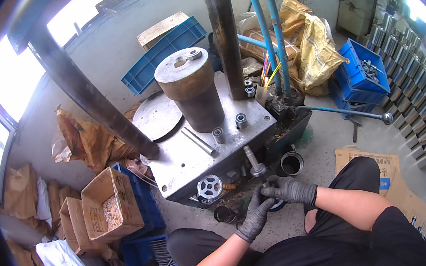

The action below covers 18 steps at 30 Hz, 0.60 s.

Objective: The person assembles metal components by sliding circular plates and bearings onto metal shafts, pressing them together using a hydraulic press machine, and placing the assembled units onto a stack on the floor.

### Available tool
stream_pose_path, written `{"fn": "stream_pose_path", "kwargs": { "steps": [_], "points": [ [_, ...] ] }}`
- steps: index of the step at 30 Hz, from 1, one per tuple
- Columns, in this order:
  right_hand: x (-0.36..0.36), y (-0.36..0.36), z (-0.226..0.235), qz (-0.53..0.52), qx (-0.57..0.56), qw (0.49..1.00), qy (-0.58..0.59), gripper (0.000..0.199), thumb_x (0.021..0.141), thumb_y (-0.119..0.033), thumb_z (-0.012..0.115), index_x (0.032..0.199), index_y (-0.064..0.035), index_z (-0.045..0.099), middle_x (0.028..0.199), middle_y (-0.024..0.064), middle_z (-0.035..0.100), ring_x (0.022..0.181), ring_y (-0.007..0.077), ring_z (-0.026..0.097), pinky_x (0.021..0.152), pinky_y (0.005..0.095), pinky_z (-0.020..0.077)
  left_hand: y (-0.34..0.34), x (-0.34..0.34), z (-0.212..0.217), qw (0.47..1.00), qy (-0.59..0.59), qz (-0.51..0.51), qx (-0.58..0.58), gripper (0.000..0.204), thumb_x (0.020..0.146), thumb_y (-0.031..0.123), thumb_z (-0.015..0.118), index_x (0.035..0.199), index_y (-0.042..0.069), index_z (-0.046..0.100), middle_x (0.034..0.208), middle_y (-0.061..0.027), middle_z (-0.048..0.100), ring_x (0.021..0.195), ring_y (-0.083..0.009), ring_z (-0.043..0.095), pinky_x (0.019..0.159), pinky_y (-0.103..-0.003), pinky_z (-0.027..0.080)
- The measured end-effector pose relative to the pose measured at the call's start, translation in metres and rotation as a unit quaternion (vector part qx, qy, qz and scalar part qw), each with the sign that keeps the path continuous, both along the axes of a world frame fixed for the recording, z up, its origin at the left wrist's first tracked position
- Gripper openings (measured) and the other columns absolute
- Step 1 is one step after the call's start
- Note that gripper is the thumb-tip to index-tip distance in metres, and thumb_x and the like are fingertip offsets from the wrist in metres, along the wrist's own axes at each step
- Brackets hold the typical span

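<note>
In the head view, the left hand [253,217] and right hand [297,190] wear dark gray gloves. They are close together, fingers curled around the low end of a shiny metal rod [251,159]. The rod leans up from the hands toward 11 o'clock and has a round collar [258,170] on it.

Measured from the hands, a wheel with holes [210,187] is at 10 o'clock. A dark open tube [292,163] is at 1 o'clock. The metal table [175,164] is at 11 o'clock, with a fat round post [196,101] standing on it. A cardboard box [128,206] is at 9 o'clock, and a blue bin [135,256] of thin rods is at 8 o'clock. Stacked steel tubes [412,101] shine at 2 o'clock.
</note>
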State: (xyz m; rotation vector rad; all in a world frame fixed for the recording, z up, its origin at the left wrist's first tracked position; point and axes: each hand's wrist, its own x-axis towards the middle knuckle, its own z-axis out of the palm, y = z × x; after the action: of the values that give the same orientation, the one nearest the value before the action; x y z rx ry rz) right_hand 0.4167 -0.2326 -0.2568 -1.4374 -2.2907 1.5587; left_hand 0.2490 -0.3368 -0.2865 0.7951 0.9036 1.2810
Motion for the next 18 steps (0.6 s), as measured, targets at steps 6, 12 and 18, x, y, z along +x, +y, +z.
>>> {"fn": "stream_pose_path", "kwargs": {
  "steps": [6,12,18],
  "points": [
    [0.006,-0.017,0.068,0.087,0.047,0.994,0.037,0.058,0.101,-0.055,0.061,0.14,-0.0124,0.061,0.116,0.0209,0.074,0.109,0.0368,0.073,0.094,0.0439,0.0552,-0.002,-0.005,0.006,0.991,-0.118,0.011,-0.056,0.032,0.103,0.026,0.062,0.127,0.004,0.056,0.12,-0.0121,0.067,0.11,-0.0227,0.068,0.101,-0.038,0.055],
    [0.034,-0.017,0.104,0.058,0.152,0.983,0.091,0.044,0.1,-0.038,0.069,0.13,-0.0069,0.067,0.102,0.0169,0.074,0.094,0.0303,0.073,0.086,0.0397,0.0567,0.007,-0.005,0.013,0.988,-0.128,0.043,-0.08,0.025,0.102,0.027,0.059,0.116,0.006,0.058,0.106,-0.0116,0.07,0.097,-0.0226,0.07,0.092,-0.037,0.058],
    [0.079,-0.018,0.192,-0.032,0.238,0.958,0.159,0.035,0.096,-0.014,0.073,0.126,0.0022,0.067,0.099,0.0124,0.072,0.095,0.019,0.071,0.084,0.0326,0.0569,0.021,-0.016,0.018,0.98,-0.151,0.076,-0.1,0.021,0.101,0.027,0.061,0.109,0.008,0.062,0.102,-0.0122,0.071,0.095,-0.0282,0.072,0.089,-0.044,0.061]
  ]
}}
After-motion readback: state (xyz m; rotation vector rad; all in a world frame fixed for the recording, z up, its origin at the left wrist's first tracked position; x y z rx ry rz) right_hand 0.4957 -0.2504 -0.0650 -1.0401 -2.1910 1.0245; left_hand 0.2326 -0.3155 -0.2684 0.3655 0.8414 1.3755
